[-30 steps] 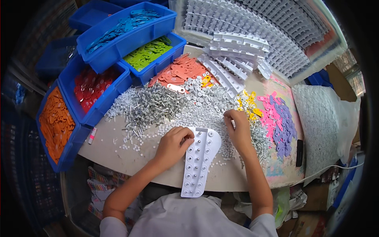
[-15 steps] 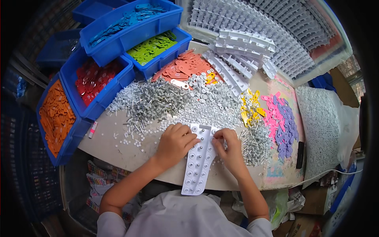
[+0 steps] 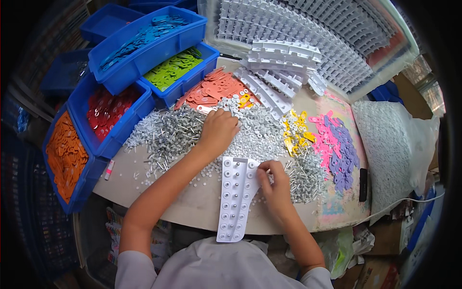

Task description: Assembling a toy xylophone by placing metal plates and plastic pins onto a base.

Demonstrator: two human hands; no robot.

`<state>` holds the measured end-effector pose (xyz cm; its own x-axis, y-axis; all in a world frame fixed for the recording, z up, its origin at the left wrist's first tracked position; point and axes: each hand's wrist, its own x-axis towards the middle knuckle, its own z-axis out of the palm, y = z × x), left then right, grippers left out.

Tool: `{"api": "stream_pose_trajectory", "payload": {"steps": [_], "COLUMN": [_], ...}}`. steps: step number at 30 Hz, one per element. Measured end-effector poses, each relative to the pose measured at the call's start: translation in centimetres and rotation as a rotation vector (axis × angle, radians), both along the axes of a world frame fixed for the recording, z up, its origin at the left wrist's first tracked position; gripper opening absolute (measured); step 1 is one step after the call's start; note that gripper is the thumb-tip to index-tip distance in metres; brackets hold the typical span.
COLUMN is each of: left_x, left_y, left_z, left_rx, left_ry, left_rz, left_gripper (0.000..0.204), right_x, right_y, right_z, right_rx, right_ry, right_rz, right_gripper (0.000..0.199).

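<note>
Since the earlier frames, left hand [image 3: 219, 131] has left the long white plastic tray with rows of round sockets [image 3: 236, 197] and reached out to the heap of small white plastic rings [image 3: 262, 132]; right hand [image 3: 275, 185] has drawn in from the heap of grey metal pins [image 3: 308, 176] to the tray's upper right corner. Step in hand, as judged: filling the tray's sockets, several of which already show a small grey centre. Left grip: fingers curled, palm down, resting on the white rings; whether anything is pinched cannot be told. Right grip: fingertips [image 3: 263, 168] drawn together at the tray's top edge, touching it; a small piece may be held there, too small to confirm. Tray location: flat on the pale round table [image 3: 192, 202], near edge, between the two forearms, its lower end overhanging toward the person. Next move, as judged, calls for a fine fingertip pick from the heap and exact seating in an open socket. Adjacent stock: second grey pin heap [image 3: 168, 135], blue plastic bins [image 3: 144, 53] of coloured flat tags, pink and purple tags [image 3: 337, 149], yellow tags [image 3: 296, 130].
</note>
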<state>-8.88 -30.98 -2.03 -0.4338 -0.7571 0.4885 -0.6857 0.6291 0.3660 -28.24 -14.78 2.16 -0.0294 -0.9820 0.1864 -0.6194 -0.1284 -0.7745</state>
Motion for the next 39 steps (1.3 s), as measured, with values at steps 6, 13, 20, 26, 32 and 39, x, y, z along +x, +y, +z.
{"api": "stream_pose_trajectory", "payload": {"steps": [6, 13, 20, 26, 32, 39], "left_x": [-1.2, -1.4, 0.0, 0.9, 1.3, 4.4], "left_y": [0.1, 0.1, 2.2, 2.7, 3.7, 10.1], "left_z": [0.5, -0.4, 1.9, 0.9, 2.1, 4.6], "left_rx": [0.061, 0.027, 0.161, 0.204, 0.156, 0.724], "left_ry": [-0.004, -0.047, 0.108, 0.089, 0.17, 0.396], "left_rz": [-0.001, -0.019, -0.085, -0.122, -0.096, -0.161], "left_gripper": [0.011, 0.009, 0.008, 0.01, 0.009, 0.017], "right_x": [-5.1, -4.7, -3.8, -3.9, -2.2, -0.6], "right_y": [-4.6, -10.0, -10.6, -10.2, -4.5, 1.0], "right_z": [-0.6, -1.9, -2.7, -1.9, 2.6, 2.8], "right_rx": [-0.131, -0.068, -0.149, -0.13, 0.073, 0.17], "right_ry": [0.301, 0.345, 0.482, 0.386, 0.068, 0.041], "right_rz": [0.0, -0.039, -0.052, -0.04, 0.044, 0.287], "right_gripper": [0.008, 0.011, 0.013, 0.015, 0.013, 0.012]}}
